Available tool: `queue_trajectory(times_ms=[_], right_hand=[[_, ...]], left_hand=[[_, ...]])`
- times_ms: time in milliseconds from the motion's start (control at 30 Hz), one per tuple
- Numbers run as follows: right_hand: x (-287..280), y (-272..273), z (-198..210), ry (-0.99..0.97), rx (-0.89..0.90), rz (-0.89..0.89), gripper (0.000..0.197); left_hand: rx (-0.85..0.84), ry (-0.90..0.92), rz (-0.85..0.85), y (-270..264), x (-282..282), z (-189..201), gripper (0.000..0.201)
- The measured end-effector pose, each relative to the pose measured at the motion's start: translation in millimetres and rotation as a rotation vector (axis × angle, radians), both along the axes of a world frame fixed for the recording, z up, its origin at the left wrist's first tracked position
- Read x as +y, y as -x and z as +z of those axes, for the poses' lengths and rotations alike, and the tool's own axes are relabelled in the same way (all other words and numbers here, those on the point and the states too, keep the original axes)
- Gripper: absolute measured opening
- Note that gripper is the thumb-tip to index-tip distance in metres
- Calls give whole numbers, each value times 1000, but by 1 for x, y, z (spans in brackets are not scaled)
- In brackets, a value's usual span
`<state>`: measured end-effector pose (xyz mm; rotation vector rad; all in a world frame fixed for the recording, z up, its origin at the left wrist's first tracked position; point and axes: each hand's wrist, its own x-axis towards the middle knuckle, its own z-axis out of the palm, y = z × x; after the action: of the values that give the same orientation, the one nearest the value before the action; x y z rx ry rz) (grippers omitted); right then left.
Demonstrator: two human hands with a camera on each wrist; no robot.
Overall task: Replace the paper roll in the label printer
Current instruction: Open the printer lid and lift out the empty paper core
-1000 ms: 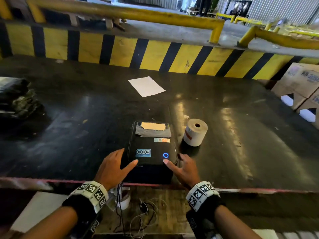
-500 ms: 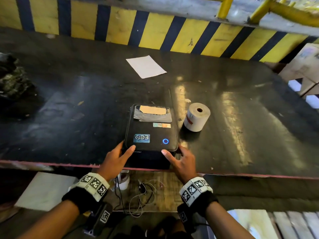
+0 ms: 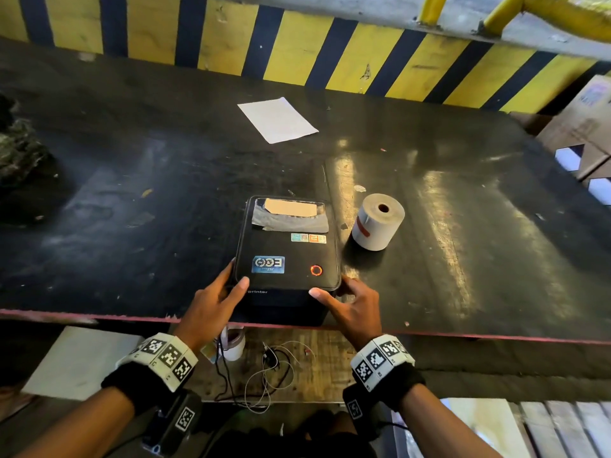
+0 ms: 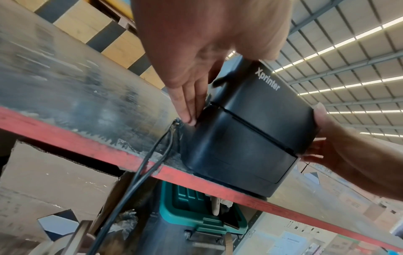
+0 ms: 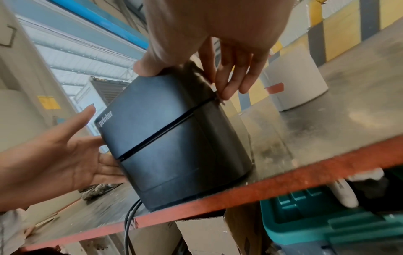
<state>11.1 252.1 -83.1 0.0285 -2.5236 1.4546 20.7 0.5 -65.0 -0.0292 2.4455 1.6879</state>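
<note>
A black label printer stands at the table's front edge, lid down, with a red ring light on top. My left hand lies against its left side, thumb on the lid's front corner, straight fingers at the side seam. On the other side my right hand has its thumb on the right front corner and its fingertips at the seam. A white paper roll with a red tab stands on end just right of the printer, untouched.
The dark table carries a white sheet at the back and a dark bundle far left. Cardboard boxes stand at the right. Cables hang below the front edge, above a green crate.
The ring light on the printer has turned from blue to red. Both hands have slid from the front corners onto the printer's sides.
</note>
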Motion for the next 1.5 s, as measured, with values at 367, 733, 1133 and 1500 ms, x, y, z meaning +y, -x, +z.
queue_trajectory(times_ms=[367,733,1133,1500], right_hand=[[-1,106,117,-134,-101,-54,94],[-5,154,117,21,169,-222,41],[-6,137,56,104,-102,-24,43],[-21,101,31,-268,-357,217,58]], left_hand=[[30,154,117,25,-4,-14,49],[-98,197,-117,44,-21,-15,66],[178,437,-2,108,-7,4,56],[410,650,55,120,26,9,21]])
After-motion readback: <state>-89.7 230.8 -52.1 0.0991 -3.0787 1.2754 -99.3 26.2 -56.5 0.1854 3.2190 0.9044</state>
